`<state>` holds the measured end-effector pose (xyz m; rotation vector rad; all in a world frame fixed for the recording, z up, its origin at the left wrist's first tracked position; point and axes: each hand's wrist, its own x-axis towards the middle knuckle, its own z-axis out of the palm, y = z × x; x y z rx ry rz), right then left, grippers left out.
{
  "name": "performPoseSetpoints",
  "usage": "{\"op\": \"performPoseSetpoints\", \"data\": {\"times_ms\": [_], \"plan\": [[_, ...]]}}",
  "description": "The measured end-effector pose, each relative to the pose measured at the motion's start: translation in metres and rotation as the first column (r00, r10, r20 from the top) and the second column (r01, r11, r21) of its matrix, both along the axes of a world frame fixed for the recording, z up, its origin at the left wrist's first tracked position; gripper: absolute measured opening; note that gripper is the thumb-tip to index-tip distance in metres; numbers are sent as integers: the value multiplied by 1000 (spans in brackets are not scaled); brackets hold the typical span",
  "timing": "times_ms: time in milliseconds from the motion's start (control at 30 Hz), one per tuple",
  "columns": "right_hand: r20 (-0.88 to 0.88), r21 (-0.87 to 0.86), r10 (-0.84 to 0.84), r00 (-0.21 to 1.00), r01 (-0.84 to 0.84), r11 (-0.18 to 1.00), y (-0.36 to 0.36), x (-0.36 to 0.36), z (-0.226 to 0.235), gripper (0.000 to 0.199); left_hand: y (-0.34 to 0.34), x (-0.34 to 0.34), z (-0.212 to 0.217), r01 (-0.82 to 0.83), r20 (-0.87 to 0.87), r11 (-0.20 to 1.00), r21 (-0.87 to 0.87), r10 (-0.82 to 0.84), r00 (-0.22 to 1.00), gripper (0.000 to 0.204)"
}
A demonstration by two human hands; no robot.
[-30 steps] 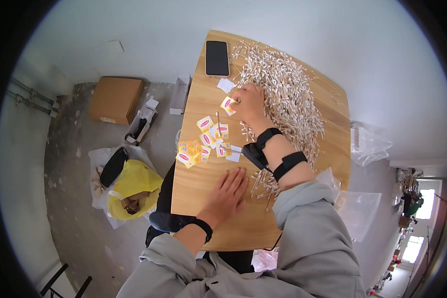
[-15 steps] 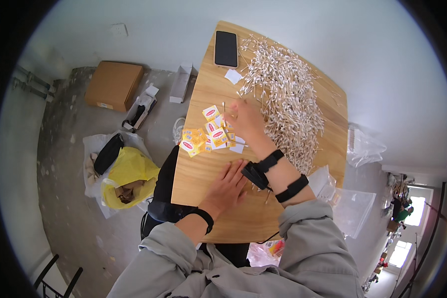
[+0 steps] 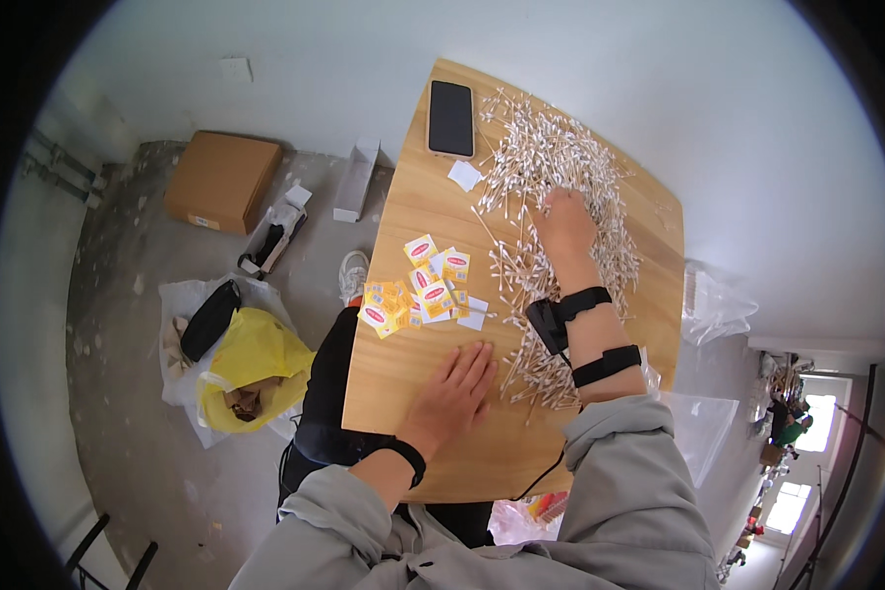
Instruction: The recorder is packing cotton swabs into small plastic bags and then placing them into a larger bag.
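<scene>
A large loose heap of wooden cotton swabs with white tips spreads over the right side of the table. My right hand is at the heap, fingers curled together among the swabs; what they pinch, if anything, is hidden. My left hand lies flat on the wood with its fingers stretched out, holding nothing. Just beyond it, several small yellow-and-white printed cards overlap in a loose cluster. One plain white piece of paper sits at the cluster's right edge.
At the table's far left corner lies a phone, with white paper pieces beside it. Clear plastic bags hang by the right edge. On the floor are a brown carton, an open narrow box and a yellow bag.
My right hand has moved from above the cards, where it held a cotton swab, rightward to the heap. My left hand stays flat on the table. The view has shifted slightly.
</scene>
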<state>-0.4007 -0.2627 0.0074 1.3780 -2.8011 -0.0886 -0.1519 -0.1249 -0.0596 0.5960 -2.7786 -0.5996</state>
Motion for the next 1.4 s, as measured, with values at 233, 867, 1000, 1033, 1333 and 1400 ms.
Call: {"op": "performPoseSetpoints", "data": {"times_ms": [233,867,1000,1033,1333,1400], "plan": [[304,-379,301,904,-176,908,-63,26,-48,42,4,-2,-5,14,-18,999,41,-13,1000,62],[333,-440,477,814,-313,842,5,61,-22,31,8,0,-9,27,26,995,94,-30,999,63],[812,-279,327,484,-170,945,52,73,-34,24,6,-3,-1,52,19,997,51,-53,998,63],[812,-277,324,485,-167,946,59,76,-36,24,7,-3,-4,29,-11,998,58,-28,1000,63],[353,-100,248,902,-227,969,115,71,-45,14,8,1,-4,17,-102,997,74,-9,995,63],[367,-153,266,891,-225,962,121,64,-45,12,7,5,-3,21,-159,993,112,-3,987,62]]}}
